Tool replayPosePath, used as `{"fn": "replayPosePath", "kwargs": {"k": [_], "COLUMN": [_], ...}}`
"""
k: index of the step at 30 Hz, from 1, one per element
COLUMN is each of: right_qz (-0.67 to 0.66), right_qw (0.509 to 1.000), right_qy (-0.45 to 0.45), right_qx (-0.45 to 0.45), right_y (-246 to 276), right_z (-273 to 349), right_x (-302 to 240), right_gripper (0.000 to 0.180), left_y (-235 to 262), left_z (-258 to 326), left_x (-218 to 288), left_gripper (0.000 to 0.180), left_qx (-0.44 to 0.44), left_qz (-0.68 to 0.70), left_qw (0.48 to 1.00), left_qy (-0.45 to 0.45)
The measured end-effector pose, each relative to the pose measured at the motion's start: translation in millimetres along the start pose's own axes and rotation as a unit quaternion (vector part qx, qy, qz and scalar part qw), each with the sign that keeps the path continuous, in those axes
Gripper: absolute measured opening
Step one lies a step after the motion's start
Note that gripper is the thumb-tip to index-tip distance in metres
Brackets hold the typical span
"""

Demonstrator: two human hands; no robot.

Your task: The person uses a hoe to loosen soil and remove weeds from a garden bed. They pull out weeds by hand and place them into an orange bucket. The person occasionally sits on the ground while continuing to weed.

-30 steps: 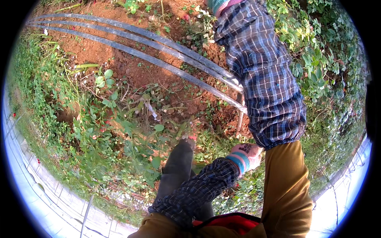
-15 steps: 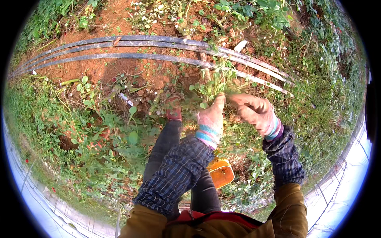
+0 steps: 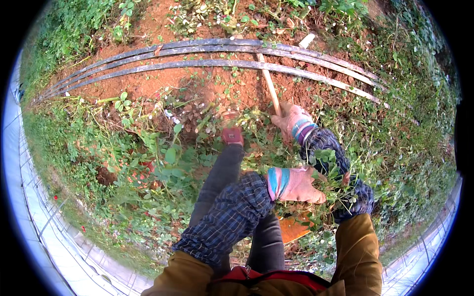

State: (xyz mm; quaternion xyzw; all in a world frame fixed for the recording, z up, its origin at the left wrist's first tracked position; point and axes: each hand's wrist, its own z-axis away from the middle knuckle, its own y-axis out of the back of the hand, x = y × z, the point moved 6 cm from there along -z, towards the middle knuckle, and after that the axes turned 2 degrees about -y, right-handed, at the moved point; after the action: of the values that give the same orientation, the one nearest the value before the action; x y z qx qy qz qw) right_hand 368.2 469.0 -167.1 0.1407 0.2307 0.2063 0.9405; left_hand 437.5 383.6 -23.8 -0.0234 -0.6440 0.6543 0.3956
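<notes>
At centre right, over the weedy ground: clump of pulled green leafy weeds with thin stems [image 3: 332, 183], lying across the right forearm and against the left hand.

Left hand [image 3: 296, 184]: pink knitted work glove with striped teal and purple cuff, fingers closed on the weed clump, held just in front of the person's knees. Sleeve of dark blue checked flannel; mustard-brown vest edge below it.

Right hand [image 3: 291, 121]: matching pink glove with striped cuff, reaching forward and wrapped round the lower end of a pale wooden tool handle [image 3: 269, 84]. Handle runs up and away from the glove across the bare soil, crossing the pipes; its working end cannot be made out.

Orange flat plastic object [image 3: 292, 228]: partly hidden under the weeds and the left hand, just beside the right thigh; its kind cannot be told.

Dark grey trouser leg [image 3: 222, 172] stretches forward, ending in a reddish shoe [image 3: 232, 134] set among low plants.

Three long grey irrigation pipes [image 3: 197, 52]: lying side by side, arching across a patch of red-brown bare soil [image 3: 163, 81] beyond the shoe.

Dense green ground cover [image 3: 123, 163] with small red berries at left and right; white sheeting [image 3: 44, 237] along the lower left rim.
</notes>
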Motion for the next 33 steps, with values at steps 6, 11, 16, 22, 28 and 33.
{"fn": "replayPosePath", "kwargs": {"k": [6, 11, 16, 22, 28, 33], "right_qz": [-0.409, -0.338, -0.252, -0.133, 0.035, -0.012], "right_qw": [0.908, 0.937, 0.965, 0.985, 0.951, 0.996], "right_qy": [0.026, -0.062, 0.002, 0.093, 0.293, 0.072], "right_qx": [0.088, 0.064, 0.076, 0.067, 0.094, 0.055], "right_y": [16.0, 41.0, 52.6, 10.9, -20.3, -3.4], "right_z": [-10.5, 49.9, -0.1, -117.9, -86.0, -43.6], "right_x": [26.1, 98.7, 74.0, -52.9, -169.5, -46.9], "right_gripper": [0.035, 0.034, 0.03, 0.036, 0.031, 0.033], "left_y": [-47.8, -79.6, -120.1, -97.4, -79.8, -64.5], "left_z": [-35.8, -42.2, -34.3, -50.1, -47.2, -42.1], "left_x": [-56.2, -54.8, -24.0, -62.5, -78.0, -48.3], "left_gripper": [0.032, 0.055, 0.059, 0.051, 0.04, 0.032], "left_qx": [-0.119, -0.17, -0.184, -0.114, -0.039, -0.007], "left_qz": [-0.503, -0.455, -0.205, -0.367, -0.402, -0.425], "left_qw": [0.848, 0.86, 0.96, 0.92, 0.915, 0.905], "left_qy": [0.118, 0.154, 0.04, 0.077, -0.012, 0.026]}}
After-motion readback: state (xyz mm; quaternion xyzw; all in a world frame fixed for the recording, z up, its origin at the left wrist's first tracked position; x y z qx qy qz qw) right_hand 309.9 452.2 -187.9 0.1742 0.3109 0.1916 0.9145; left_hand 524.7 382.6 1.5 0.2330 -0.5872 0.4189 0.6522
